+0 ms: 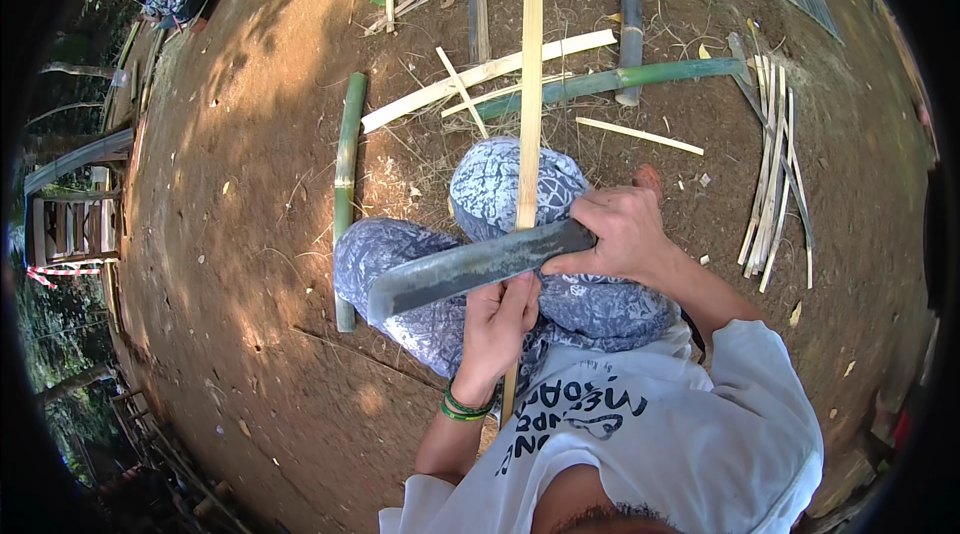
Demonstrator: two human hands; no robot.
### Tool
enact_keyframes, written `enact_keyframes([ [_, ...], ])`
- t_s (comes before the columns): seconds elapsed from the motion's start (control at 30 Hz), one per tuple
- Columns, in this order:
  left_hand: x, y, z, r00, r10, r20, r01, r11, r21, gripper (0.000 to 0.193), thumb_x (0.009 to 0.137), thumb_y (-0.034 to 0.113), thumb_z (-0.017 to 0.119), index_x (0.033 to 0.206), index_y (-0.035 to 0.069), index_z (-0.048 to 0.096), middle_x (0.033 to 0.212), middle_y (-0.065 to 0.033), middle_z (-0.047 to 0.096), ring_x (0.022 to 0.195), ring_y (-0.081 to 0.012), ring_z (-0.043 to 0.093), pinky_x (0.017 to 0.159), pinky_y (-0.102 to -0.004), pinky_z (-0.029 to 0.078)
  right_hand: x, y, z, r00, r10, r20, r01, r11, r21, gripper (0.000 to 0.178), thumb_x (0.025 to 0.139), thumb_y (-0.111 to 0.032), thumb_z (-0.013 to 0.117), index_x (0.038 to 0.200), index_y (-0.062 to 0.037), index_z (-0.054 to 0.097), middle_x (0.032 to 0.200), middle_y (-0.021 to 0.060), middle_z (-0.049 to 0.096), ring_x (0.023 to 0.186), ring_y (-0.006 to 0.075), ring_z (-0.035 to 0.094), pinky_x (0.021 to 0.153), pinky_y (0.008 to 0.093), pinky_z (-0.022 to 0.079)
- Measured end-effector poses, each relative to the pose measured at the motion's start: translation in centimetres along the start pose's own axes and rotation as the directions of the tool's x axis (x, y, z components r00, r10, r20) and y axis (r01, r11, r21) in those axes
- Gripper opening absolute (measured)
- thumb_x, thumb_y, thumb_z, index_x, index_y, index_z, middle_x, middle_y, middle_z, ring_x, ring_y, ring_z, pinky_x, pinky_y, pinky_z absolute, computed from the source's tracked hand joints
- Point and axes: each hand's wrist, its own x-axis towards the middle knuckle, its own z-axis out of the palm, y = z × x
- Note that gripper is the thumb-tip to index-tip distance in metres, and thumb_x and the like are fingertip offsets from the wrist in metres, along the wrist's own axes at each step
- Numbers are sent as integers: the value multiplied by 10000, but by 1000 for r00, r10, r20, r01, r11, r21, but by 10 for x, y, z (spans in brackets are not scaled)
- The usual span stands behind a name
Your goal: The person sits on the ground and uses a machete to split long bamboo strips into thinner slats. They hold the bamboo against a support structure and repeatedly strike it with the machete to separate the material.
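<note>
A knife (470,269) crosses over a bamboo strip (532,64) above the person's legs (610,317). On the ground (250,234), a pole (347,159) lies left, a bundle of sticks (770,174) right, and loose pieces (490,81) ahead.

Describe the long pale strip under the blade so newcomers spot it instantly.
Find the patterned trousers. Over them, the right hand holds a dark blade, and the long pale strip passes beneath it. Unlike the pale strips on the ground, it crosses those trousers.

The blade (475,271) is metal (mottled), the strip (531,84) smooth bamboo.
</note>
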Motion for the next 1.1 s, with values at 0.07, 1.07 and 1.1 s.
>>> enact_keyframes([
  [0.07, -2, 2, -2, 1000, 8, 16, -8, 999, 36, 200, 1083, 162, 443, 962, 40, 546, 701, 46, 423, 530, -16, 331, 453, -197, 266, 2, 2, -2, 1000, 8, 22, -8, 1000, -1, 675, 686, -695, 764, 591, -56, 568, 528, 73, 552, 465, 258, 585, 459, 383, 453],
  [1.07, 17, 1, -7, 994, 64, -92, -40, 971, 236, 335, 1079, 180, 439, 794, 30, 535, 625, 38, 465, 522, -29, 399, 470, -218, 306, 8, -7, 4, 964, 218, 151, -209, 975, -70, 746, 723, -778, 687, 999, -97, 559, 597, 84, 646, 524, 303, 672, 495, 429, 502],
  [1.1, 17, 3, -5, 993, 67, -102, -43, 973, 225, 313, 1080, 182, 441, 828, 27, 541, 628, 40, 460, 524, -28, 397, 470, -218, 305, 8, -8, 5, 965, 220, 144, -211, 975, -75, 752, 723, -783, 683, 1004, -98, 558, 593, 80, 646, 523, 305, 673, 494, 428, 503],
])
